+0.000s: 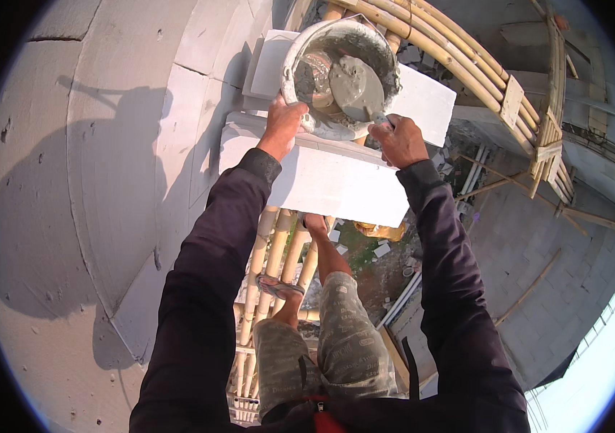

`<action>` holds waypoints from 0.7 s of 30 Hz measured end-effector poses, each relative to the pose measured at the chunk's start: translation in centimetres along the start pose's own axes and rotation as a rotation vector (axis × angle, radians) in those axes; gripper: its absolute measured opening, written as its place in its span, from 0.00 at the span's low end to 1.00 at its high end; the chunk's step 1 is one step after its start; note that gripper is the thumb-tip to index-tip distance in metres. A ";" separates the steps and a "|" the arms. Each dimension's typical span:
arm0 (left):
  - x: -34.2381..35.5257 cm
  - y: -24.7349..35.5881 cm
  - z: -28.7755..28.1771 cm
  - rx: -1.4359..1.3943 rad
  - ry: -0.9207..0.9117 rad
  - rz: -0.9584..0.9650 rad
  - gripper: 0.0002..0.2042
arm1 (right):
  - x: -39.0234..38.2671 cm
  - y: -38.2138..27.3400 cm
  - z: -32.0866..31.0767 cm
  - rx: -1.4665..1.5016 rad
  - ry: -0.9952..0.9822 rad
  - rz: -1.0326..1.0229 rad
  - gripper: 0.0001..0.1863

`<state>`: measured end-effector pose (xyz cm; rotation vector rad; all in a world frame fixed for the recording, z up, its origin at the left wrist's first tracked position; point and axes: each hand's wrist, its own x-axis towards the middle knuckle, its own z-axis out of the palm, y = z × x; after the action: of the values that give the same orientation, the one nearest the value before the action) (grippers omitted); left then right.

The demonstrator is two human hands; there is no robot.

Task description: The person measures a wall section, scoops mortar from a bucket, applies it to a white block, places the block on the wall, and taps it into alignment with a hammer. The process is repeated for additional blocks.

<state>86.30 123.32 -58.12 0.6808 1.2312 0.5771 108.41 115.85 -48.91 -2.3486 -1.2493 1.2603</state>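
Note:
A bucket (294, 58) smeared with grey mortar rests on white blocks (311, 180) at the upper middle. My left hand (283, 126) grips the bucket's near left rim, fingers closed round it. My right hand (399, 138) is closed on the handle of a trowel at the bucket's near right side. The trowel's blade (356, 86) is coated in wet mortar and lies inside the bucket.
A block wall (91, 202) fills the left side. My feet (286, 289) stand on bamboo scaffold poles (268, 245), with a drop to rubble (379, 252) beside them. Bamboo bundles (466, 50) curve along the upper right.

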 end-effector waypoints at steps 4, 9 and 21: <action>6.4 1.3 -0.9 -0.178 -0.076 -0.026 0.24 | 9.8 -2.1 0.5 -0.311 0.098 -0.016 0.22; 6.8 1.7 -3.7 -0.162 -0.079 -0.077 0.30 | 6.5 0.7 1.0 0.024 0.729 -0.345 0.14; -2.2 -17.9 -23.0 0.512 0.475 -0.001 0.36 | -0.8 40.0 8.1 0.756 0.414 0.831 0.51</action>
<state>64.05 113.29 -74.20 1.0044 1.8563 0.4343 125.50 88.63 -74.06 -2.3302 0.3550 1.0361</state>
